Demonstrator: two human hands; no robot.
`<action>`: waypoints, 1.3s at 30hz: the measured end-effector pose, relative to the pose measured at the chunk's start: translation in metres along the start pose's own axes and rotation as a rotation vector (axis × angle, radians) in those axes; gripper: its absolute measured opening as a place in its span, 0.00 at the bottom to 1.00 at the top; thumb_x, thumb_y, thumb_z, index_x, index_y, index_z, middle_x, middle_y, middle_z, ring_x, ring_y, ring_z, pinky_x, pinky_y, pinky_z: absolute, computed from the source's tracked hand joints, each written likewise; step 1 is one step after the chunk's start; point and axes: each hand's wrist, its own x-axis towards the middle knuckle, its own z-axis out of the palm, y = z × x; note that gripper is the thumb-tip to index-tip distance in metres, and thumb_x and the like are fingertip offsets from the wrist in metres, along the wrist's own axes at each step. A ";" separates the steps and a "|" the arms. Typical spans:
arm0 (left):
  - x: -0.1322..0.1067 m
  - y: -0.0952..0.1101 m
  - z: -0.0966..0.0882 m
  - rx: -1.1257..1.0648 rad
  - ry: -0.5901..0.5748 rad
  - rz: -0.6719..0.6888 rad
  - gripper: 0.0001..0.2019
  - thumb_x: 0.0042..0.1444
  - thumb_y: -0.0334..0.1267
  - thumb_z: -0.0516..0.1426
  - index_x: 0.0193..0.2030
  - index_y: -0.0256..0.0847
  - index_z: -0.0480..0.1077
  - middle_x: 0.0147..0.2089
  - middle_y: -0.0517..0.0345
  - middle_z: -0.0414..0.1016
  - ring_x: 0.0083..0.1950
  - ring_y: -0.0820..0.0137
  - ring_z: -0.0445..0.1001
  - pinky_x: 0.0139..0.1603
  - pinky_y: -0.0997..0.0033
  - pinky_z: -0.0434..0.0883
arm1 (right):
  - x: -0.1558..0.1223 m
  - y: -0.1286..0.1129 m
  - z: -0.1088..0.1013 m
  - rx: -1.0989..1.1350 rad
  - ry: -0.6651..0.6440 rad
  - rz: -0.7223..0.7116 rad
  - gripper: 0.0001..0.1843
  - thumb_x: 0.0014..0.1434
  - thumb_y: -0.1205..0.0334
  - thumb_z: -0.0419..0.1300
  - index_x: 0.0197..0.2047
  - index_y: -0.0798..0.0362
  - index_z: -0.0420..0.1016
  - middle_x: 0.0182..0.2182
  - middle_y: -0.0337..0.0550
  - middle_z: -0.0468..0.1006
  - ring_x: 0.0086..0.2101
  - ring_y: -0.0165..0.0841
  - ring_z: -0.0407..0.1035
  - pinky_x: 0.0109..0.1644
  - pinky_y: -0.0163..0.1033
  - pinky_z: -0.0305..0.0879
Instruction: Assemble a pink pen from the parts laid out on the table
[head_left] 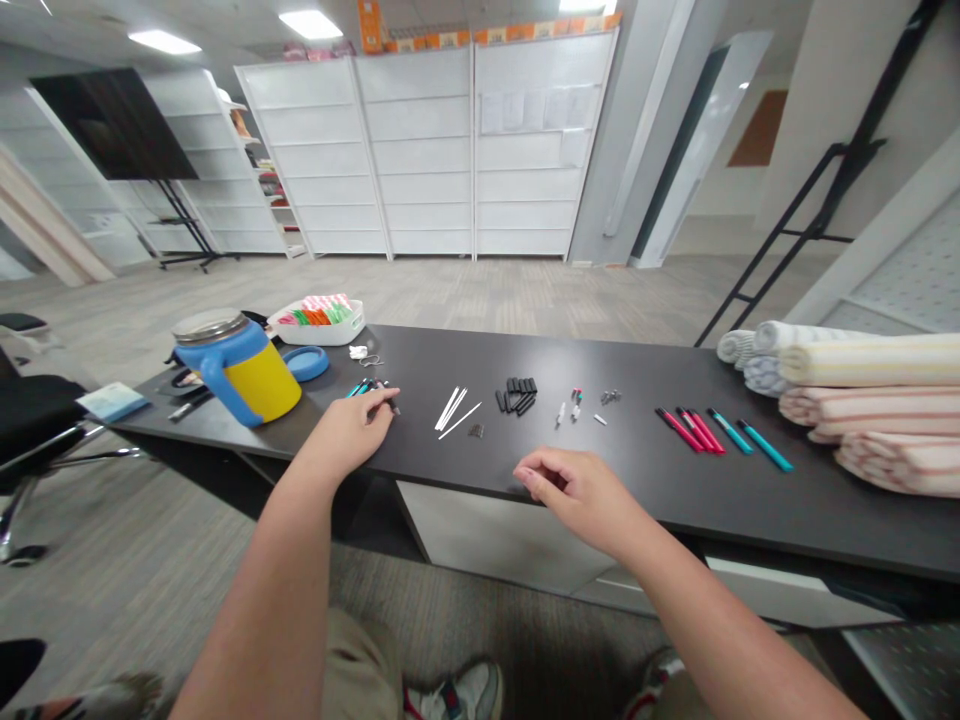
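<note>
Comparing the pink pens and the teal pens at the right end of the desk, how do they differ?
The pink pens lie bunched, nearly touching, while the teal pens lie apart from each other. There are at least three pink pens against two teal pens. The pink pens sit further from the stacked cloth rolls than the teal pens do. Both sets lie flat on the dark desk, slanting the same way.

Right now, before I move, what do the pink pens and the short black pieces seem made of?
The pink pens look like smooth moulded plastic, with light highlights along their barrels. The short black pieces also look like plastic, satin, but too small to be sure.
</note>
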 end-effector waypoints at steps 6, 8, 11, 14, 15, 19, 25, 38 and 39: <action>-0.001 0.001 -0.003 -0.078 -0.007 -0.048 0.24 0.69 0.57 0.49 0.48 0.47 0.82 0.45 0.58 0.86 0.48 0.59 0.81 0.49 0.67 0.71 | 0.000 0.000 0.001 -0.009 0.002 -0.007 0.14 0.72 0.54 0.57 0.38 0.49 0.80 0.31 0.36 0.81 0.31 0.31 0.72 0.37 0.36 0.62; -0.001 0.001 -0.002 -0.080 -0.034 -0.071 0.19 0.66 0.56 0.54 0.46 0.47 0.81 0.40 0.59 0.85 0.42 0.61 0.81 0.43 0.67 0.69 | 0.000 0.000 0.001 -0.015 0.000 -0.009 0.14 0.72 0.54 0.56 0.39 0.49 0.80 0.31 0.36 0.81 0.31 0.31 0.73 0.37 0.36 0.62; -0.001 0.002 -0.001 -0.033 -0.067 -0.081 0.12 0.64 0.46 0.57 0.47 0.45 0.78 0.35 0.60 0.82 0.37 0.63 0.79 0.39 0.68 0.67 | 0.000 0.000 0.001 -0.018 0.000 -0.008 0.14 0.72 0.54 0.56 0.39 0.49 0.80 0.31 0.37 0.82 0.32 0.31 0.73 0.37 0.36 0.62; -0.002 0.003 0.000 0.022 -0.029 -0.133 0.13 0.65 0.41 0.57 0.54 0.43 0.73 0.38 0.58 0.84 0.40 0.61 0.81 0.40 0.68 0.67 | 0.000 0.001 0.001 -0.023 -0.003 -0.009 0.14 0.72 0.54 0.56 0.39 0.49 0.80 0.31 0.37 0.82 0.32 0.31 0.73 0.37 0.36 0.62; -0.002 0.004 0.000 0.058 -0.006 -0.155 0.14 0.65 0.40 0.57 0.56 0.42 0.71 0.41 0.55 0.84 0.43 0.59 0.81 0.41 0.67 0.68 | 0.000 0.001 0.002 -0.023 -0.004 -0.012 0.14 0.72 0.54 0.56 0.39 0.49 0.80 0.31 0.37 0.82 0.32 0.31 0.73 0.37 0.36 0.62; -0.003 0.010 0.001 0.264 0.017 -0.223 0.11 0.67 0.40 0.56 0.52 0.40 0.72 0.47 0.44 0.84 0.50 0.52 0.81 0.46 0.62 0.71 | 0.000 0.002 0.002 -0.028 -0.004 -0.029 0.15 0.72 0.54 0.56 0.39 0.49 0.80 0.31 0.37 0.82 0.32 0.32 0.73 0.38 0.37 0.62; -0.007 0.022 0.001 0.448 0.055 -0.267 0.13 0.67 0.39 0.53 0.47 0.40 0.77 0.45 0.41 0.83 0.50 0.48 0.80 0.48 0.57 0.73 | 0.001 0.000 0.001 -0.034 -0.002 -0.025 0.14 0.72 0.55 0.56 0.38 0.49 0.79 0.31 0.37 0.82 0.32 0.32 0.73 0.38 0.36 0.62; -0.008 0.015 0.003 0.405 0.050 -0.400 0.15 0.60 0.42 0.55 0.45 0.40 0.81 0.48 0.36 0.82 0.50 0.43 0.79 0.45 0.50 0.74 | 0.000 0.001 0.001 -0.038 -0.002 -0.031 0.15 0.72 0.54 0.56 0.38 0.49 0.79 0.30 0.37 0.81 0.31 0.32 0.73 0.37 0.37 0.62; -0.008 0.015 0.003 0.399 0.055 -0.394 0.15 0.60 0.43 0.55 0.45 0.40 0.81 0.48 0.36 0.82 0.50 0.42 0.79 0.45 0.50 0.74 | 0.000 0.001 0.001 -0.039 -0.002 -0.032 0.15 0.72 0.54 0.56 0.38 0.49 0.80 0.30 0.37 0.81 0.31 0.32 0.73 0.37 0.37 0.62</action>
